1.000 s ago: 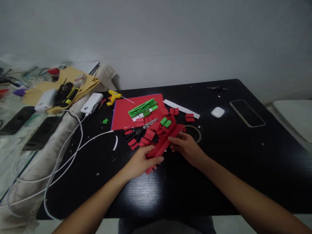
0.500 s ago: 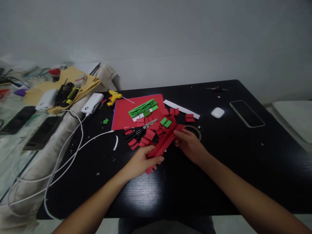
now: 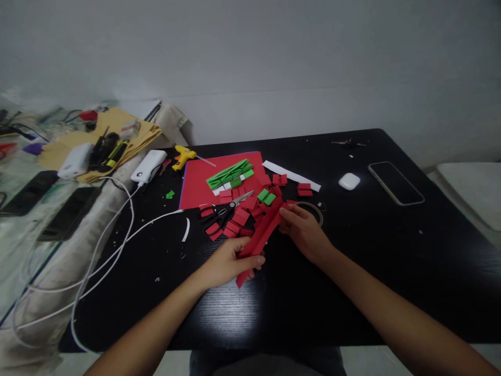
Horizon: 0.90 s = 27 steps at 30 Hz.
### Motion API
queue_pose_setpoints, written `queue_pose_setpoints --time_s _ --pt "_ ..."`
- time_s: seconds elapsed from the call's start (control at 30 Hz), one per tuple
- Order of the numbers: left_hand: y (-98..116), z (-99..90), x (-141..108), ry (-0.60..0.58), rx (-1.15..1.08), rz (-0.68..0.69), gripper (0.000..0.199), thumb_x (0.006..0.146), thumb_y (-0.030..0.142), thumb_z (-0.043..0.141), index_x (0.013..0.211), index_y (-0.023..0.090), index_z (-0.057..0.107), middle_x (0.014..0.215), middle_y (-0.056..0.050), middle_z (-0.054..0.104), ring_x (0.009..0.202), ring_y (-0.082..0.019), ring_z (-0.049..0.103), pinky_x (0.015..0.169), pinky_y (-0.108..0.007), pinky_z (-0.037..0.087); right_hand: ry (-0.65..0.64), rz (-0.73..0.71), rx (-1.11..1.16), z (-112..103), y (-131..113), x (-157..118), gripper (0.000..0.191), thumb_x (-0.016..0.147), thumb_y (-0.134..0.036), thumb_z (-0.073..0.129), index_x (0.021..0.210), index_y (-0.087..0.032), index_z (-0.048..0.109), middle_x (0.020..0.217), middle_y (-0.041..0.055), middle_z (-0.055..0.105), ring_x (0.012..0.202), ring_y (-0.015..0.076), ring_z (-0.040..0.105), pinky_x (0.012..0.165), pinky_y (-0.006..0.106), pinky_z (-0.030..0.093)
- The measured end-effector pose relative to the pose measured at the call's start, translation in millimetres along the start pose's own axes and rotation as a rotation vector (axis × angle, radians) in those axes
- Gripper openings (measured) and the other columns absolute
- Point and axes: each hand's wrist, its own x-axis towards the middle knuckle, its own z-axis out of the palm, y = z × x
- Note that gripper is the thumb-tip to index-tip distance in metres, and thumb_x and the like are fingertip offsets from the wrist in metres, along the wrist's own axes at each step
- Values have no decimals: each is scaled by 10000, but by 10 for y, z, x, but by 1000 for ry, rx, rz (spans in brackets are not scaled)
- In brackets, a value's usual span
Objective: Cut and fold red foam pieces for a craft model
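A long red folded paper strip [image 3: 261, 236] is held slantwise over the black table, its crease running lengthwise. My left hand [image 3: 230, 261] is closed on its lower end, thumb on top. My right hand [image 3: 299, 224] pinches the upper end between thumb and fingers. Just beyond the strip lie several small folded red paper pieces [image 3: 237, 216], with a folded green piece [image 3: 266, 197] among them. Black-handled scissors [image 3: 225, 210] rest half open on the pile. Behind them, green pleated paper [image 3: 230, 174] lies on a red sheet [image 3: 195, 183].
A yellow glue gun [image 3: 183, 156] and a white power bank [image 3: 149, 166] with its cable stand to the left. A tape roll [image 3: 319, 213] sits beside my right hand. Farther right are a white earbud case [image 3: 349, 181] and a phone [image 3: 396, 183]. A white paper strip [image 3: 291, 175] lies behind the pile.
The red strip has shifted down and toward me, tilting more steeply, so more of its lower end sticks out below my left hand. Both hands stay closed on it.
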Motion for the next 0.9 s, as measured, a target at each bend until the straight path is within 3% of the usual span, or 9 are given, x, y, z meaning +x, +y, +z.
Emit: queue_pose_setpoints --time_s 0.13,0.37,0.9 --pt "1 -6 -10 -35 -19 12 355 841 414 766 1008 134 627 792 -18 675 609 -114 653 580 -244 534 -80 -49 -118 47 33 -65 275 712 -346 915 877 -201 749 848 1 721 714 123 645 624 229 540" --pt "0 -19 -10 -60 -28 32 317 858 406 756 979 146 620 811 -22 678 630 -113 653 602 -248 535 -203 -46 -268 73 96 -134 289 757 -362 883 963 -204 755 895 32 768 668 142 666 616 268 553" --pt "-34 -14 8 43 26 28 293 844 390 765 944 138 653 721 -4 674 574 -107 610 555 -233 501 -192 -43 -297 93 88 -128 306 721 -387 901 908 -185 766 789 28 758 657 152 673 621 278 564"
